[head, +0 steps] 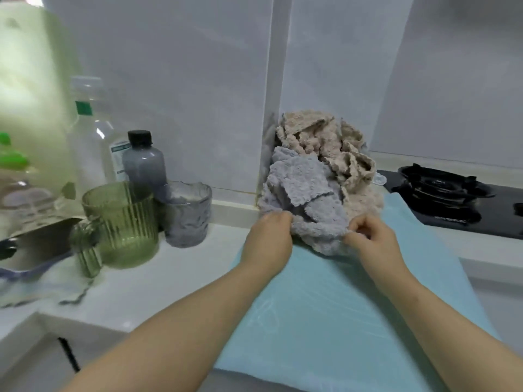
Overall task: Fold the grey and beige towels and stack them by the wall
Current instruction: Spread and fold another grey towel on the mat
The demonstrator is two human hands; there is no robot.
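A crumpled grey towel (pixel 300 190) lies at the front of a heap against the wall corner. Crumpled beige towels (pixel 319 137) are piled behind and to the right of it. The heap rests on the far end of a light blue mat (pixel 325 306). My left hand (pixel 268 239) grips the grey towel's lower left edge with curled fingers. At the towel's lower right edge, my right hand (pixel 370 239) pinches the fabric.
Left of the mat stand a green ribbed glass (pixel 124 222), a small green glass (pixel 85 247), a grey glass (pixel 186 213), a grey bottle with a black cap (pixel 144 162) and a clear bottle (pixel 90 131). A black gas stove (pixel 452 193) sits at the right. A sink edge (pixel 28 250) lies far left.
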